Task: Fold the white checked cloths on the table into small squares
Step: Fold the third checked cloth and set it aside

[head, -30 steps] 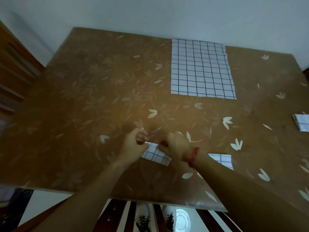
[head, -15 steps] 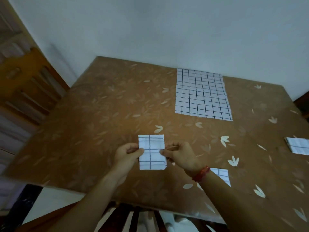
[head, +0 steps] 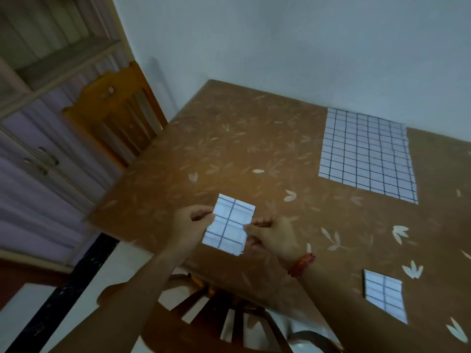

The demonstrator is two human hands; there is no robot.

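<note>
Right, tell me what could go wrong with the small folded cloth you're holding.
1. The left hand and right hand pinch the folded cloth only at its side edges, so its layers may spring open.
2. It is held close to the table's near edge; a slip could drop it onto the chair below.

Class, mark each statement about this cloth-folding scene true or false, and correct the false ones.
1. Both the left hand and the right hand pinch the held folded cloth. True.
2. The large cloth is folded small. False: it lies spread flat on the table.
3. The red band is on the left wrist. False: it is on the right wrist.
4. A second folded cloth lies on the table. True.
</note>
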